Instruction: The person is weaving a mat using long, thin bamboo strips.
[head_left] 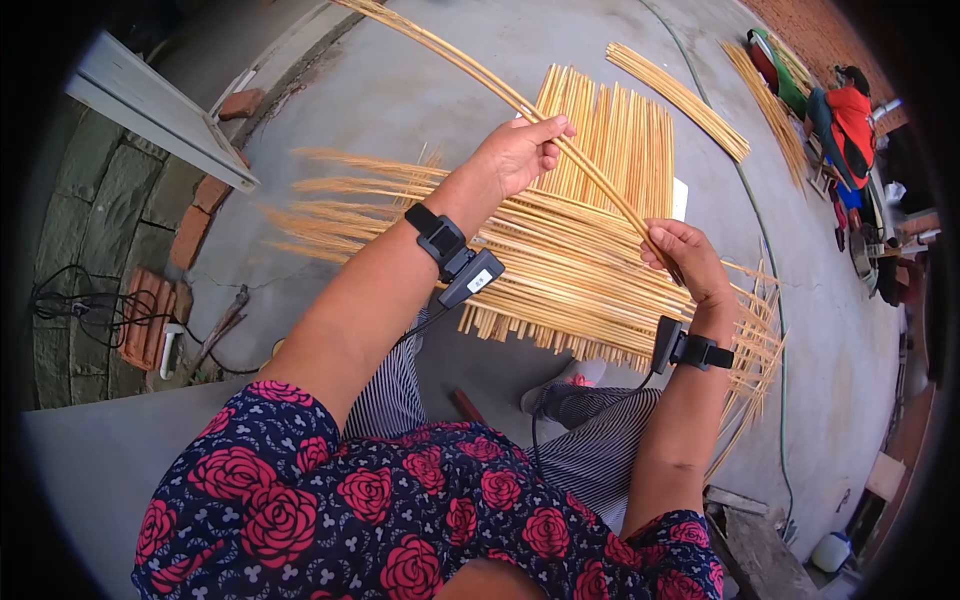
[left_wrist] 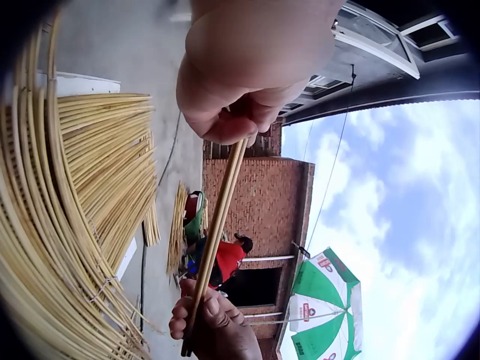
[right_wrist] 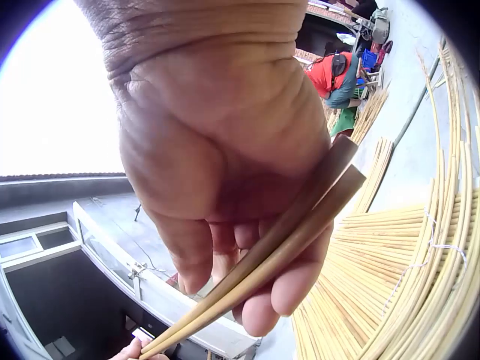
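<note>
Two long straw-coloured stalks [head_left: 603, 184] run slantwise between my hands in the head view. My left hand [head_left: 520, 155] pinches them partway along, thumb and fingertips together. Closer to their thick cut ends, my right hand [head_left: 690, 258] grips the pair with curled fingers. In the right wrist view those brown butt ends [right_wrist: 330, 184] stick out past the palm. Below the hands lies a broad layer of stalks [head_left: 580, 270] with feathery tips towards the left. Beyond it, another layer of stalks [head_left: 610, 130] lies crosswise, and thin ties [right_wrist: 450, 249] show in the right wrist view.
A separate bundle of stalks [head_left: 680, 95] lies on the concrete floor. A hose [head_left: 745, 190] runs past it. Farther right, a person in red [head_left: 850, 125] is beside more stalks [head_left: 765, 110]. Bricks [head_left: 145, 320] and a black cable [head_left: 75, 300] are at left.
</note>
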